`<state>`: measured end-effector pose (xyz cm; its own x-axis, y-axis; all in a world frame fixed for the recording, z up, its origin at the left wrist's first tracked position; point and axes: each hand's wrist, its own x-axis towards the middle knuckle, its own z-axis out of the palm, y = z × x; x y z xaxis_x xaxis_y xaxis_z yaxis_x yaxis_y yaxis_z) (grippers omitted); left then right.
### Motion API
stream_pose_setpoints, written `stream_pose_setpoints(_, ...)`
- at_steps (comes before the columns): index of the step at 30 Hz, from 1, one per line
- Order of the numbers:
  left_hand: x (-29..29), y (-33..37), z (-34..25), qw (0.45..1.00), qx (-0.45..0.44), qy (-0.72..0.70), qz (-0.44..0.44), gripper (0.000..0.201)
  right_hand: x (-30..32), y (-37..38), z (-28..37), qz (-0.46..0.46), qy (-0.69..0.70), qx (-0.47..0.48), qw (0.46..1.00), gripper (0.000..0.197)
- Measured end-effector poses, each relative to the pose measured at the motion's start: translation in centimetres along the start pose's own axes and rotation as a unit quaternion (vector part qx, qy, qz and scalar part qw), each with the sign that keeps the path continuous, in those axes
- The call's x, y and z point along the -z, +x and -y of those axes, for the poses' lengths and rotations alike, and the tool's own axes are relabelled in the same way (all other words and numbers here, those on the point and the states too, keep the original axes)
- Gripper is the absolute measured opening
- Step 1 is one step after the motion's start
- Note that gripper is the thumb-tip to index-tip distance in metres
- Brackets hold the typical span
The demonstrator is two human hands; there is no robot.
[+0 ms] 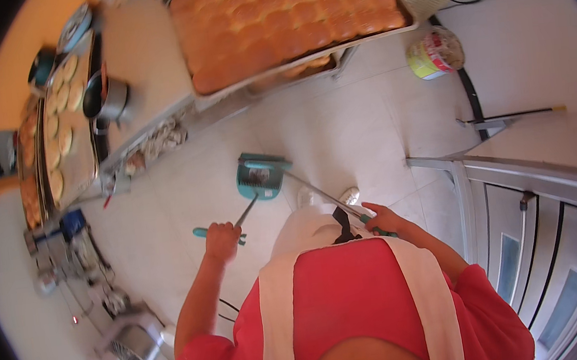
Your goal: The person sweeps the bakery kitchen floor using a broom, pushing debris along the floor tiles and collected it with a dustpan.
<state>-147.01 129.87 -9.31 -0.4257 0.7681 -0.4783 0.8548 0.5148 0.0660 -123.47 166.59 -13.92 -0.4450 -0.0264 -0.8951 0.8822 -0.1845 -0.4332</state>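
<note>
My left hand (223,241) is closed round the teal grip of a long-handled dustpan. The teal dustpan (270,190) is low in front of my feet, with a toothed edge and some pale debris inside. My right hand (383,220) grips the dark green handle end of a broom. The broom's thin metal stick (318,192) slants down to its teal head (263,161), which lies across the far side of the dustpan. The bristles are hard to make out.
A large tray of browned buns (284,17) juts out ahead above the floor. Flat dough rounds lie on a tray (77,133) at left beside a metal pot (114,100). A yellow-and-red bucket (435,54) stands far right. A metal-framed cabinet (538,187) is at right.
</note>
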Motion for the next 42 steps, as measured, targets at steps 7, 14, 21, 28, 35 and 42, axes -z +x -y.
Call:
stream_pose_setpoints(7,7.0,7.4,-1.8,0.987,-0.144,0.054,-0.035,0.005,2.5,-8.1,-1.7,-0.152,0.177,0.021,0.972,0.069)
stream_pose_setpoints(14,16.3,17.4,-9.8,0.952,-0.284,0.057,-0.095,0.003,7.1,-5.1,-3.1,-0.259,0.415,0.100,0.867,0.058)
stream_pose_setpoints(21,30.0,26.9,-21.2,0.918,-0.347,0.075,-0.175,0.010,17.3,-2.9,-7.3,-0.286,0.459,0.101,0.835,0.025)
stream_pose_setpoints(28,40.3,36.6,-31.5,0.915,-0.307,-0.068,-0.253,0.023,24.4,-4.3,-8.4,-0.231,0.462,0.073,0.853,0.013)
stream_pose_setpoints(35,43.9,48.7,-36.4,0.878,-0.191,-0.287,-0.332,0.020,29.0,-6.8,-6.9,-0.214,0.424,0.039,0.879,0.015)
stream_pose_setpoints(42,42.1,60.5,-35.0,0.703,-0.006,-0.688,-0.183,0.022,26.2,-5.6,-5.5,-0.316,0.395,0.057,0.861,0.040)
